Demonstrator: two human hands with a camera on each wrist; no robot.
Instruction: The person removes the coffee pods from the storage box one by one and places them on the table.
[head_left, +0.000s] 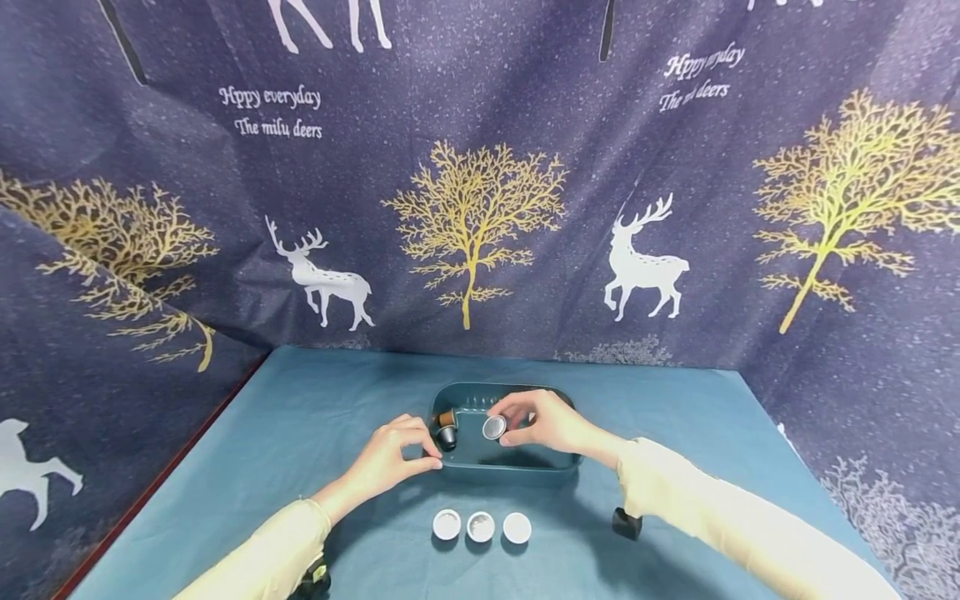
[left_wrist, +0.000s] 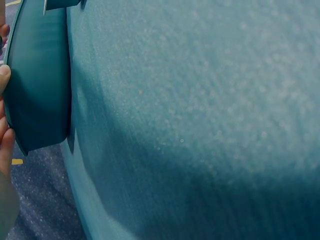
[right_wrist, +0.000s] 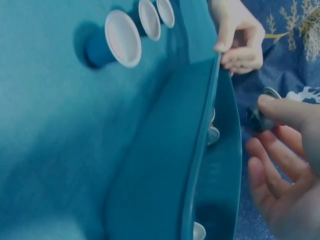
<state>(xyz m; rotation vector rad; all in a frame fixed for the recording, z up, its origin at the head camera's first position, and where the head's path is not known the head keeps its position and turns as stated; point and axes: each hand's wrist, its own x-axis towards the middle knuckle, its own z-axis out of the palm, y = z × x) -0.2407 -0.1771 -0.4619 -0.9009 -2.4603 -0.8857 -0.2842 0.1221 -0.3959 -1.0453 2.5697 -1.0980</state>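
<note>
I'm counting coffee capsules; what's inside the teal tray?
Left in the tray: a brown capsule, a black capsule. Right: a pale-rimmed capsule, partly covered by the front wall. In the head view, the right hand hides some interior.

A teal table (head_left: pixel 300 425) bears a bin (head_left: pixel 510 476) and three white cups (head_left: pixel 481 527).

Desk (head_left: pixel 375 542): one. Tray (head_left: pixel 510 474): one. Hands (head_left: pixel 390 456): two. White cups (head_left: pixel 480 526): three. Capsules (head_left: pixel 494 427): at least four, one held, three in tray; tray floor partly hidden. On backdrop (head_left: pixel 517 92): gold trees (head_left: pixel 470 250), three; whole white deer (head_left: pixel 645 271), two.
</note>
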